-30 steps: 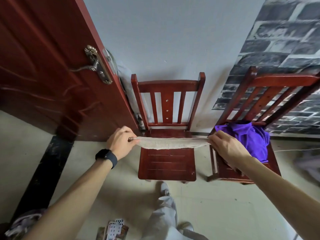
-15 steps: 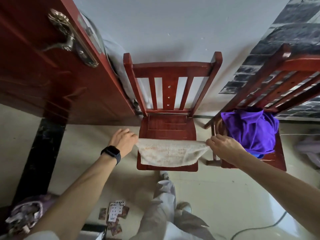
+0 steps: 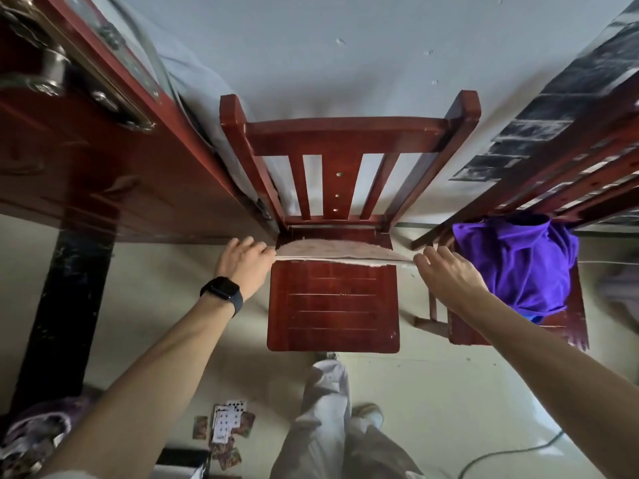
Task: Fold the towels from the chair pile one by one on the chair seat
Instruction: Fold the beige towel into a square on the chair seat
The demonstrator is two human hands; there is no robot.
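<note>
Towel (image 3: 332, 252) stretched mid-frame over rear of seat (image 3: 333, 305). Left hand (image 3: 243, 262), right hand (image 3: 449, 276) each pinching an end. Risk: uneven release, edges misalign, towel slides off back.

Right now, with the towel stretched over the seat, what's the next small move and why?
Probably lower the beige towel flat onto the chair seat. The left hand and right hand pinch its two ends, holding it taut across the back of the seat, with bare wood in front. It likely needs to lie flat before folding.
</note>
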